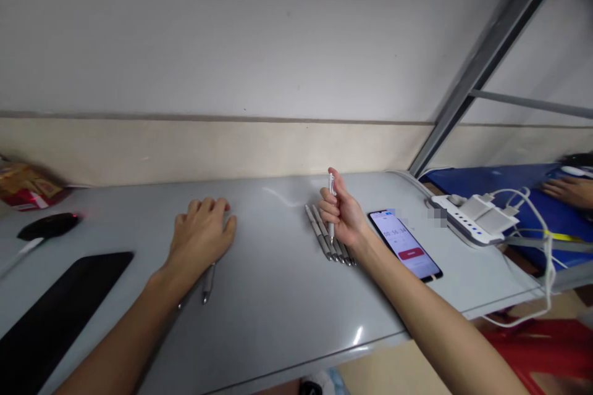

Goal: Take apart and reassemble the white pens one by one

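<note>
Glossy grey worktop (278, 296), metallic pens, glass and plastic

The worktop is smooth and shiny, catching light. The pens (324, 237) look like satin silver metal; the one in the right hand (345, 216) is white plastic. The phone (405, 244) has glossy glass, and the power strip (463, 222) is smooth white plastic.

You can make out timer digits on the phone (404, 244) screen, roughly 00:56:34, blurred; nothing else is legible.
</note>
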Available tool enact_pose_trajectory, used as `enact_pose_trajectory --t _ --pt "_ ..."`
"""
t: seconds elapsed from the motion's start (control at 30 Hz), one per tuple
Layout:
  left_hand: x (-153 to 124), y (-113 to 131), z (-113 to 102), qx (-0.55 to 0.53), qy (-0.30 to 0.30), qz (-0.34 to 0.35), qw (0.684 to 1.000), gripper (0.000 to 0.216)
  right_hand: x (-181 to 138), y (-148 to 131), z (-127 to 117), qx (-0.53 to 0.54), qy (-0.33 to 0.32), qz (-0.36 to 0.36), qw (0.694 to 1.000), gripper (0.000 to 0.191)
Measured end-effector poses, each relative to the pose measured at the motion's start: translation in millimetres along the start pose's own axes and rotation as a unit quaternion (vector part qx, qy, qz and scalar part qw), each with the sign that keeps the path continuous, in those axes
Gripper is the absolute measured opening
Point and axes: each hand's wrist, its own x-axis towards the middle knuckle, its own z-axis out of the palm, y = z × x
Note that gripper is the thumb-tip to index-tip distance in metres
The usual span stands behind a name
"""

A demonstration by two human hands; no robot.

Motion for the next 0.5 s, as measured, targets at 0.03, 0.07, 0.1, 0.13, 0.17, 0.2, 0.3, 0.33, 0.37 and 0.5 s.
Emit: enact_pose_trajectory --t 0.03,0.07,0.1,0.13,0.17,0.2,0.3,0.33,0.37,0.5 --pt "0.0 -2.5 -1.2 0.009 -0.012 -0.017 1.0 0.032 0.0 -0.8 0.1 -0.006 0.001 0.001 1.0 0.03" --pt "-0.1 -4.9 -2.5 0.015 -0.024 -0.032 0.999 0.034 -0.2 -1.5 0.7 -0.011 0.001 0.0 1.0 0.029" --pt "-0.2 -7.0 -3.7 0.014 -0.036 -0.043 0.998 0.037 -0.3 -2.0 1.5 -0.015 0.001 -0.003 1.0 0.029" --pt "-0.4 -9.0 -4.8 0.01 -0.047 -0.054 0.997 0.041 -0.5 -2.3 2.4 -0.017 0.0 -0.006 1.0 0.03" --pt "-0.5 -10.8 -5.6 0.002 -0.057 -0.063 0.996 0.044 -0.5 -2.5 3.2 -0.018 -0.002 -0.009 1.0 0.03" --pt "-0.5 -12.6 -5.9 -0.007 -0.065 -0.072 0.995 0.047 -0.5 -2.6 3.7 -0.017 -0.005 -0.009 1.0 0.031" --pt "0.9 -18.1 -3.5 -0.027 -0.089 -0.088 0.992 0.054 0.2 -1.7 3.5 -0.015 -0.01 0.001 1.0 0.027" --pt "1.7 -20.0 -1.5 -0.031 -0.097 -0.088 0.991 0.055 0.5 -1.1 3.1 -0.019 -0.007 0.003 1.0 0.027" --pt "2.5 -21.8 0.9 -0.033 -0.104 -0.087 0.99 0.055 0.8 -0.5 2.7 -0.026 -0.004 0.004 1.0 0.027" --pt "4.1 -27.0 11.0 -0.027 -0.104 -0.077 0.991 0.045 1.0 1.6 2.6 -0.048 -0.007 0.0 0.999 0.03"
